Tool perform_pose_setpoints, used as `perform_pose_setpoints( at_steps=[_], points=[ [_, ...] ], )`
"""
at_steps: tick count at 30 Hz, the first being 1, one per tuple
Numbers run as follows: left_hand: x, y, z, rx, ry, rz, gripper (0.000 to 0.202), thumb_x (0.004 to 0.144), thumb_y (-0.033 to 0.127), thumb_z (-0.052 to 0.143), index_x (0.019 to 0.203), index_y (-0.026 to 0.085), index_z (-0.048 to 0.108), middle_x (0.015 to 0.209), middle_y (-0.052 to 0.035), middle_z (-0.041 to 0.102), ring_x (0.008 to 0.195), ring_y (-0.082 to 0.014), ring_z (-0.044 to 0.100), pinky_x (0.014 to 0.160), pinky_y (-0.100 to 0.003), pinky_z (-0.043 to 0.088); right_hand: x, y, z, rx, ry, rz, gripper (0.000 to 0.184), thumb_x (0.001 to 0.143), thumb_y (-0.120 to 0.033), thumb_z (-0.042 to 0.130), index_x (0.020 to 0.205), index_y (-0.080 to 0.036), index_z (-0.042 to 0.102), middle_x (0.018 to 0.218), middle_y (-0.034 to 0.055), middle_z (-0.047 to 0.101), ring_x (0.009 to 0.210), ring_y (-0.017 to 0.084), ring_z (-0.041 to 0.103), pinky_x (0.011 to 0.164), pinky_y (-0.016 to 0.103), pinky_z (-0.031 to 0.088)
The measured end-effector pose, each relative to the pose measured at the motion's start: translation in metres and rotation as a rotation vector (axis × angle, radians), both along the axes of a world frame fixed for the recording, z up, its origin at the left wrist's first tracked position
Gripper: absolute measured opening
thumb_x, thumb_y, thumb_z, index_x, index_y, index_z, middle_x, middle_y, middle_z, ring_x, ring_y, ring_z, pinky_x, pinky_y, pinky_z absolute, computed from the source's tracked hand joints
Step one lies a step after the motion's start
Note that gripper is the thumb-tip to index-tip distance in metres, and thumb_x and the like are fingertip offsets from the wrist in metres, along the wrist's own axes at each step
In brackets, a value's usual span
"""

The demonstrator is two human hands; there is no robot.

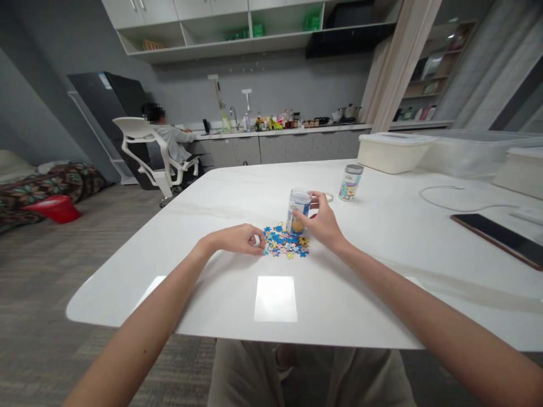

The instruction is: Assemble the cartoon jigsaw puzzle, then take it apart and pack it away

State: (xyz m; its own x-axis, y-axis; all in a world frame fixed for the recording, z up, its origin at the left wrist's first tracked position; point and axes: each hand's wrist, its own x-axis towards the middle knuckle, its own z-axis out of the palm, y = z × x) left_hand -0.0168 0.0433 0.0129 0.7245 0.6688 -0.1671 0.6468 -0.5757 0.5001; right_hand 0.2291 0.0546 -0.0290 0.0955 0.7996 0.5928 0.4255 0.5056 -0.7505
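A small heap of colourful puzzle pieces lies on the white table. My right hand is wrapped round an open clear jar that stands upright just behind the heap. My left hand rests on the table at the heap's left edge, fingers curled in a pinch against the pieces; what it pinches is too small to make out. A loose round lid lies behind my right hand. A second, capped jar stands farther back.
White lidded bins and a clear box line the far right of the table. A white cable and a dark phone lie at the right. A person sits in a white chair by the kitchen counter.
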Motion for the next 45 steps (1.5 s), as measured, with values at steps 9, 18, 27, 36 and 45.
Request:
perform_pose_setpoints(
  at_steps=[9,18,27,36,45],
  points=[
    [0.004,-0.007,0.011,-0.094,-0.384,0.046,0.024,0.073,0.038,0.070,0.073,0.016,0.062,0.048,0.0117,0.020,0.044,-0.0056,0.018,0.044,-0.021,0.018,-0.001,-0.020,0.010,0.302,-0.474,0.152,0.049,0.078,-0.020,0.065,0.123,-0.020,0.044,0.113,0.0125,0.056,0.103,0.028,0.055,0.088,0.047,0.049],
    [0.011,-0.005,0.010,0.329,-0.651,0.204,0.031,0.079,0.045,0.068,0.080,0.014,0.072,0.052,0.0092,0.018,0.048,-0.0066,0.017,0.045,-0.023,0.014,-0.010,-0.030,0.012,0.366,-0.599,0.272,0.052,0.081,-0.016,0.061,0.128,-0.024,0.041,0.115,0.0122,0.055,0.106,0.030,0.055,0.085,0.049,0.050],
    [0.010,-0.003,0.007,0.313,-0.564,0.240,0.027,0.089,0.037,0.054,0.103,0.015,0.061,0.047,0.0121,0.024,0.042,-0.0069,0.021,0.043,-0.020,0.019,0.000,-0.017,0.016,0.229,-0.273,0.054,0.052,0.078,-0.032,0.067,0.122,-0.022,0.042,0.113,0.0112,0.058,0.098,0.027,0.058,0.077,0.042,0.053],
    [0.009,0.001,-0.007,0.428,0.135,0.012,0.028,0.087,0.036,0.055,0.107,0.020,0.068,0.059,0.0006,0.059,0.055,-0.0135,0.051,0.055,-0.022,0.033,0.018,0.009,0.011,0.033,0.028,-0.108,0.056,0.069,-0.047,0.071,0.111,-0.023,0.044,0.106,0.0099,0.061,0.088,0.024,0.060,0.069,0.040,0.054],
    [0.007,0.000,-0.002,0.327,0.072,0.035,0.021,0.086,0.035,0.057,0.098,0.020,0.066,0.061,0.0030,0.057,0.054,-0.0110,0.049,0.054,-0.021,0.032,0.013,0.006,0.005,-0.060,-0.030,-0.051,0.056,0.064,-0.038,0.072,0.109,-0.020,0.044,0.104,0.0108,0.062,0.087,0.025,0.060,0.074,0.044,0.053]
  ],
)
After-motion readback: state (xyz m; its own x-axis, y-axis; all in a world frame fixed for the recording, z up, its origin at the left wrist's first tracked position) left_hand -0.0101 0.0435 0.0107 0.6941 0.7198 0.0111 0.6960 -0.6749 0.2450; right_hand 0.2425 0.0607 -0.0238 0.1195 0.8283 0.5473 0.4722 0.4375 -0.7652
